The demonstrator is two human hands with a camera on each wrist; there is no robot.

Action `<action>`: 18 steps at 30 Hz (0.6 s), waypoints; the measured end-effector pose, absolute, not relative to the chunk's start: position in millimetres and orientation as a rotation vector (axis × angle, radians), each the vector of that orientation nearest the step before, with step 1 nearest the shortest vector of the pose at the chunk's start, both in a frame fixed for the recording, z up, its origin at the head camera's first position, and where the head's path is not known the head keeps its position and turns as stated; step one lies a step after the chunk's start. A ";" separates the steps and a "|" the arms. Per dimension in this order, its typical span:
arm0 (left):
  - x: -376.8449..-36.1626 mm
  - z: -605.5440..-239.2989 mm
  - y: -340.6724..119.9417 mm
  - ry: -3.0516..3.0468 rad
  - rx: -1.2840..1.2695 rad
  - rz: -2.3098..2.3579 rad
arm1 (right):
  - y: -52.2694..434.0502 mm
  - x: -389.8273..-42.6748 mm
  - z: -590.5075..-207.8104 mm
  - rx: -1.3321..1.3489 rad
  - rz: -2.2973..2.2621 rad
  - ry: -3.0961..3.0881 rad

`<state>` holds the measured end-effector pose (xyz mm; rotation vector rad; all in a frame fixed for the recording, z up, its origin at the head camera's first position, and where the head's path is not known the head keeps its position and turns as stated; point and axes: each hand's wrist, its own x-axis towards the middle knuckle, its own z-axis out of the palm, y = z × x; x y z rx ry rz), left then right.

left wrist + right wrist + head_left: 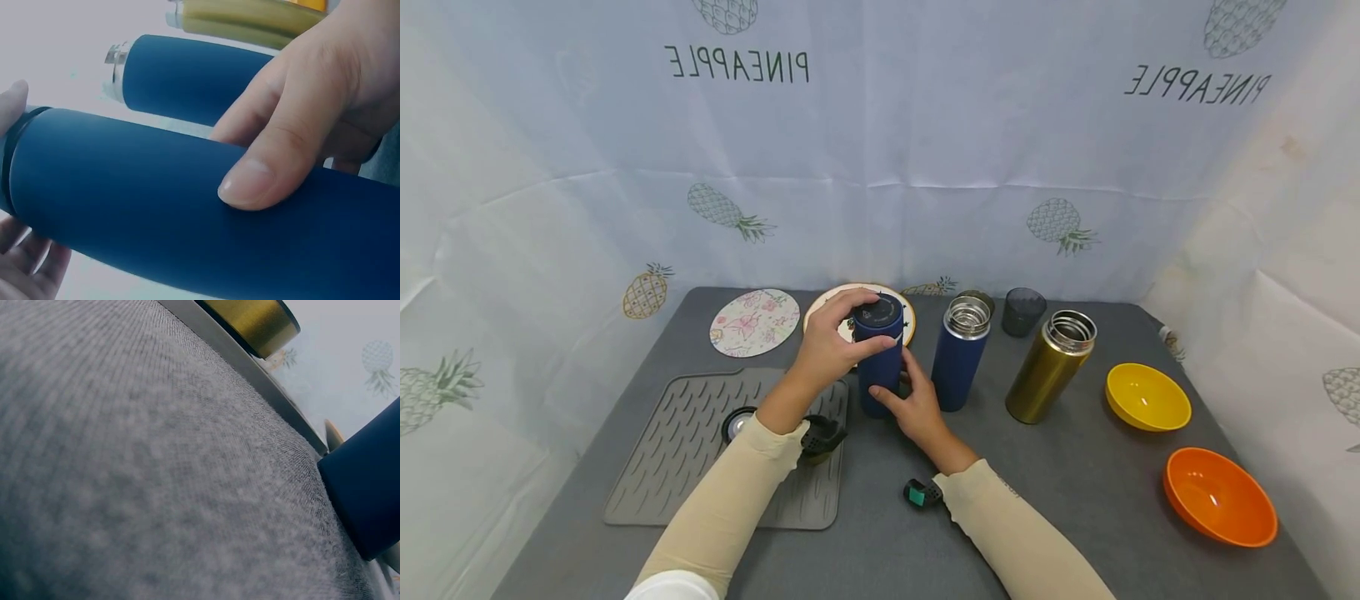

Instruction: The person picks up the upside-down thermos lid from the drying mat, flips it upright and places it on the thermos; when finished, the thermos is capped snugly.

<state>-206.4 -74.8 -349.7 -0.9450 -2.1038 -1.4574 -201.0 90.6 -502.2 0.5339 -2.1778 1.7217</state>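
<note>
A dark blue bottle (880,371) stands upright at the middle of the table. My left hand (829,340) reaches over its top, fingers and thumb gripping around the black-topped lid (878,312). Lower down, my right hand (919,408) holds the body. In the left wrist view the right thumb (250,184) lies along the bottle's side, and left fingertips (31,262) show at the lid end. A second blue bottle (958,362), lidless with a steel neck, stands just right. The right wrist view catches only the held bottle's base (369,494).
A grey ridged mat (677,450) with a round lid (737,423) lies left, partly under my left forearm. Behind are a floral plate (755,323) and a white plate (911,323). Rightward stand an open gold bottle (1043,379), dark cup (1022,312), yellow bowl (1148,397) and orange bowl (1220,497).
</note>
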 end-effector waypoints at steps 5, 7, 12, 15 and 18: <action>-211.9 -354.2 -80.3 -2.139 -0.956 -1.584 | 90.9 -201.5 -501.5 0.530 1.732 -2.176; -219.4 -362.4 -82.3 -2.167 -0.923 -1.619 | 90.7 -201.0 -500.8 0.519 1.734 -2.182; -230.2 -375.4 -85.1 -2.159 -0.900 -1.644 | 89.9 -199.7 -498.0 0.513 1.717 -2.197; -230.6 -375.1 -84.9 -2.122 -0.922 -1.537 | 89.5 -193.0 -485.9 0.542 1.694 -2.191; -228.0 -372.7 -83.3 -2.096 -0.894 -1.396 | 88.1 -184.2 -471.4 0.575 1.670 -2.177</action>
